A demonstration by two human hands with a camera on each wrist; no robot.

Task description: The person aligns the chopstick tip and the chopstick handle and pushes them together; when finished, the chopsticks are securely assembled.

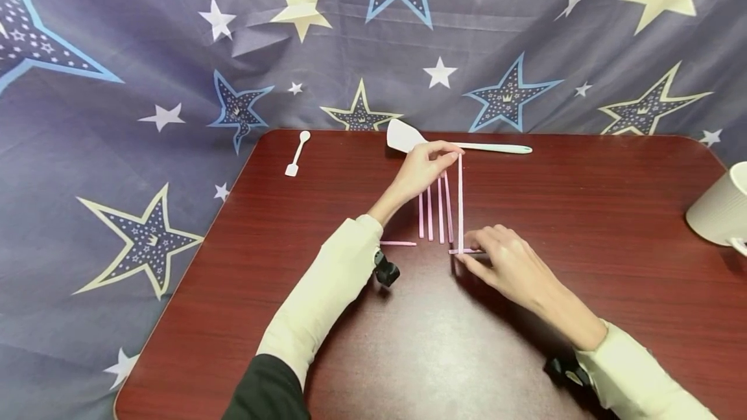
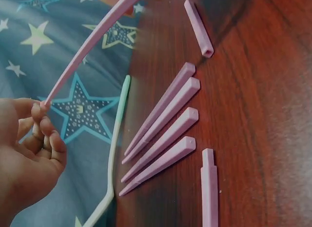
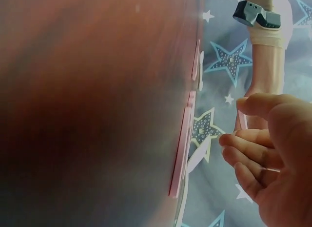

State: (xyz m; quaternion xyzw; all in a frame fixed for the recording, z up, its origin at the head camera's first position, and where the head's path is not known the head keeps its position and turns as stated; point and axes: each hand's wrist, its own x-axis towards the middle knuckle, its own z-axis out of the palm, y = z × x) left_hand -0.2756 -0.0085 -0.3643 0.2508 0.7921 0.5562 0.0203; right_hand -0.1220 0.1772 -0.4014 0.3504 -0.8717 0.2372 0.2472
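A slim pink stick (image 1: 460, 203) is raised off the table, its ends between my two hands. With thumb and fingertips my left hand (image 1: 421, 164) pinches the thin far end; the left wrist view shows that grip on the stick (image 2: 92, 41). At the near end, thumb and fingers of my right hand (image 3: 280, 149) pinch it. Below, several tapered pink sticks (image 2: 163, 161) lie side by side on the table. A short pink piece (image 2: 199, 29) with a hollow end lies by my right hand. Another pink piece (image 2: 209, 197) with a stepped, narrower tip lies at the left.
Behind my left hand lies a spatula (image 1: 493, 148) with a white head and pale green handle end. A small white spoon-like tool (image 1: 299, 153) is at the back left. On the right stands a white ribbed mug (image 1: 714, 209). Star-patterned cloth hangs behind the brown table (image 1: 583, 212).
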